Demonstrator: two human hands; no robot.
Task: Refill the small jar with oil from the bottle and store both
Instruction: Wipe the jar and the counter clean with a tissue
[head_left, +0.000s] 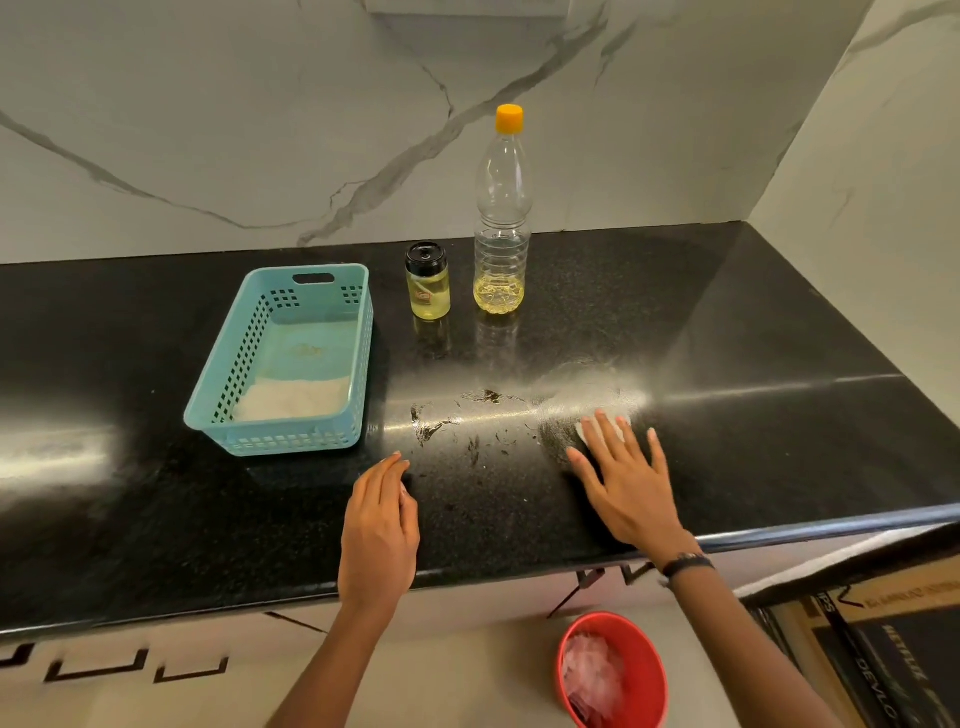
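A small jar (427, 283) with a black lid holds yellow oil and stands on the black counter (727, 332). To its right stands a tall clear bottle (502, 218) with an orange cap on and a little oil at the bottom. My right hand (626, 480) lies flat, fingers spread, pressing a white tissue (597, 428) onto the counter at the right end of an oily smear (457, 423). My left hand (382, 525) rests on the counter near the front edge, fingers relaxed and holding nothing.
A light blue plastic basket (244, 358) sits left of the jar, with a white cloth (293, 400) in its near end. Below the counter edge, a red bin (644, 670) holds crumpled wrappers. A marble wall (260, 130) runs behind the counter.
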